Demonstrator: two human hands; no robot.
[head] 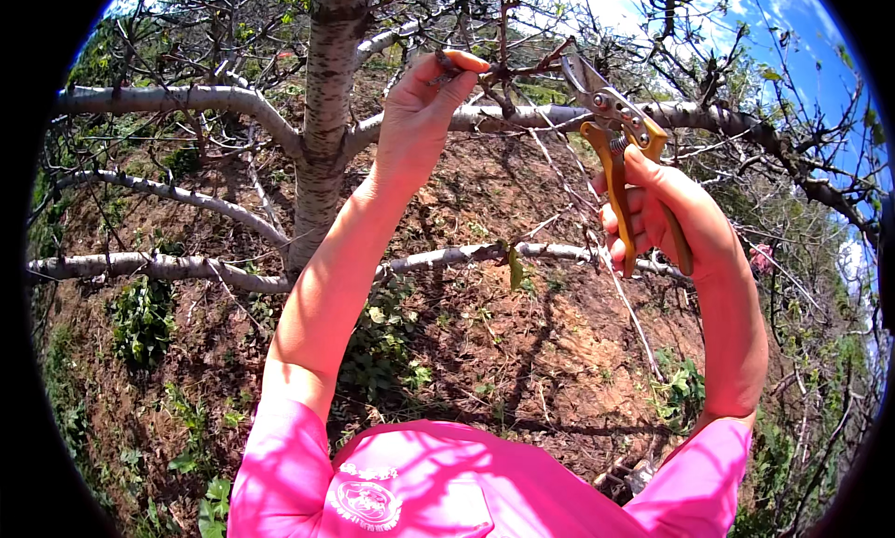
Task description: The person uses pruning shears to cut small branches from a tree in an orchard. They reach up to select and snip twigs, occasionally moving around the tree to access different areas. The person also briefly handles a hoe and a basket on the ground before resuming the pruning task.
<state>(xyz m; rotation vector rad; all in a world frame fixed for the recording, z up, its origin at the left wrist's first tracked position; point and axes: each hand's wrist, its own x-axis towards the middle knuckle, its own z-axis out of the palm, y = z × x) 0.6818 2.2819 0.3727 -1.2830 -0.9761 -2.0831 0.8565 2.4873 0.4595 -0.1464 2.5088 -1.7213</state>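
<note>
My right hand (654,213) holds pruning shears (615,129) with yellow-orange handles, upright at the right. The handles are spread and a coil spring shows between them. The blades point up to the left, beside the tip of a dark, knobbly twig (535,69). My left hand (433,97) is raised left of the blades, its thumb and forefinger pinched around a dark twig end that is partly hidden by the fingers. Behind both hands runs a thick pale limb (559,115).
A tree trunk (325,118) with pale, spotted bark stands left of my left arm. Lower limbs (447,257) cross in front of me, and thin bare shoots (633,314) hang below the shears. Leafy weeds (143,321) grow on the sloping brown soil.
</note>
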